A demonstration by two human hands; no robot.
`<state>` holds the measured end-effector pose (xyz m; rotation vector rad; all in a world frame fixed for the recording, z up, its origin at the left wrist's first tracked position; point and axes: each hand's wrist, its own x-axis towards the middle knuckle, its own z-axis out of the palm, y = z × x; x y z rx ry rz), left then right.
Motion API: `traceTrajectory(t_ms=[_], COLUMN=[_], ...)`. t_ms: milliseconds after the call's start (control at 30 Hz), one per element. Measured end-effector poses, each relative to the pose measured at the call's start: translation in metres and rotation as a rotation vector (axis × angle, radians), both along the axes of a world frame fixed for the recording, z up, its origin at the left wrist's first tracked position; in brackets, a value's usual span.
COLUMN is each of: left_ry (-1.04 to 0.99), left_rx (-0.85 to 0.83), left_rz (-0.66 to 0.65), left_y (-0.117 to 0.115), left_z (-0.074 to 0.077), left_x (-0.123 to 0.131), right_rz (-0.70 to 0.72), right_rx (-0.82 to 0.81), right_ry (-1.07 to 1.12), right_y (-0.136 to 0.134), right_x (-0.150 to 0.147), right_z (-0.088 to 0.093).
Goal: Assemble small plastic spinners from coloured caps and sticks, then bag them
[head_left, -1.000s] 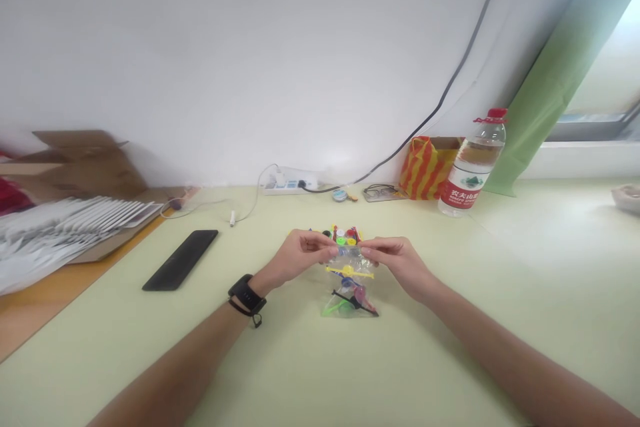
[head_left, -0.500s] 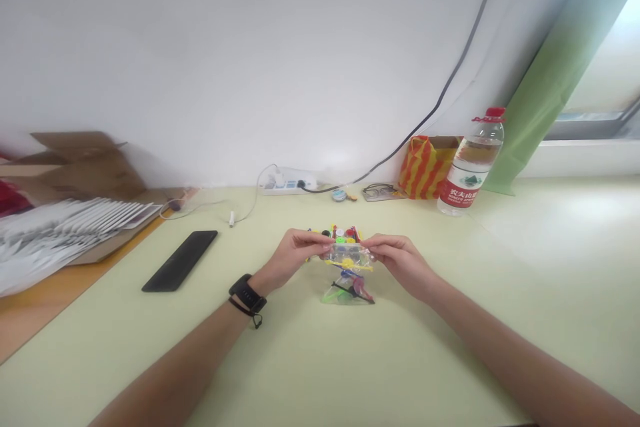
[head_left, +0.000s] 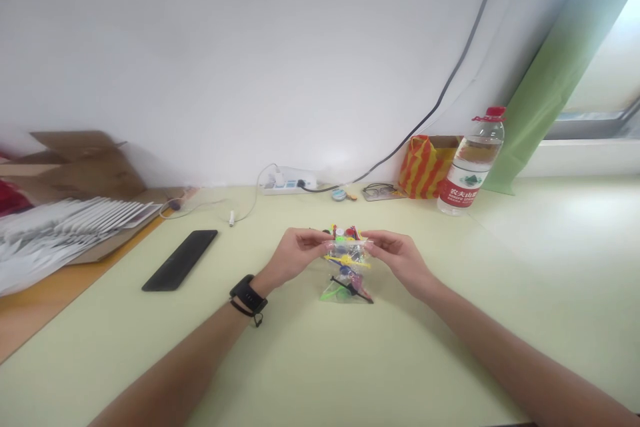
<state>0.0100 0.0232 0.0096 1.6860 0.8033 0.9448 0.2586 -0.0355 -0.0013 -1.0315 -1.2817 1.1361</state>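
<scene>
A clear plastic bag (head_left: 346, 293) hangs between my two hands above the pale green table (head_left: 320, 360). Inside it are small plastic pieces in yellow, blue, black, pink and green. My left hand (head_left: 300, 253) pinches the bag's upper left corner between thumb and fingers. At the upper right corner, my right hand (head_left: 397, 253) pinches it the same way. Just behind the bag's top edge lie several small colourful plastic parts (head_left: 341, 232), partly hidden by the bag and my fingers. A black watch sits on my left wrist.
To the left lies a flat black object (head_left: 180, 260), near white packets (head_left: 75, 227) and a cardboard box (head_left: 85, 157). A power strip (head_left: 290, 181) with cables rests against the wall. Back right stand a water bottle (head_left: 470, 167) and a red-yellow striped bag (head_left: 425, 167).
The bag hangs a little flatter and its pieces have shifted slightly. Both hands stay at its top corners, with only small finger movements.
</scene>
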Motion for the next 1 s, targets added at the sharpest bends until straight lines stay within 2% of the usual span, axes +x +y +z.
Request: traceTrajectory(t_ms=[233, 400, 567, 833, 900, 1000], left_ry=[0.120, 0.044, 0.009, -0.025, -0.007, 0.096], left_rx=[0.115, 0.045, 0.030, -0.008, 0.019, 0.158], left_rz=[0.027, 0.002, 0.049, 0.030, 0.027, 0.054], left_y=[0.003, 0.005, 0.007, 0.001, 0.000, 0.001], left_z=[0.002, -0.003, -0.008, -0.005, -0.005, -0.005], left_x=[-0.004, -0.004, -0.004, 0.000, 0.001, 0.001], right_rz=[-0.017, -0.032, -0.047, -0.033, -0.046, -0.088], right_rx=[0.054, 0.077, 0.077, 0.140, 0.128, 0.143], right_ry=[-0.064, -0.073, -0.147, -0.184, -0.158, -0.213], right_y=[0.006, 0.006, 0.005, 0.003, 0.003, 0.004], right_x=[0.003, 0.006, 0.008, 0.007, 0.005, 0.004], right_z=[-0.007, -0.007, -0.007, -0.007, -0.008, -0.008])
